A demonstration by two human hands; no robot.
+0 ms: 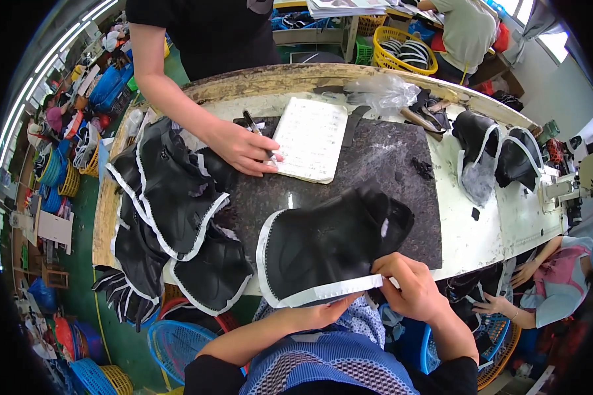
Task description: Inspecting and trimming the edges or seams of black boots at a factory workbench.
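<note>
A black boot upper (323, 243) with a white strip along its lower edge is held up in front of me over the table's near edge. My right hand (412, 288) is closed, pinching the right end of the white strip between thumb and fingers. My left hand (328, 314) grips the lower edge from underneath, its fingers mostly hidden by the upper. To the left lies a pile of similar black uppers (178, 204) with white zigzag-edged trim. Across the table another person's hand (247, 148) holds a black pen (252, 122) over an open notebook (310, 139) with handwriting.
The worktable (468, 230) bears a dark stone slab (402, 171). Two more uppers (478, 155) lie at the right near a sewing machine (566, 187). Clear plastic (383, 92) sits at the back. Blue baskets (178, 345) stand below; a co-worker (560, 283) works at the right.
</note>
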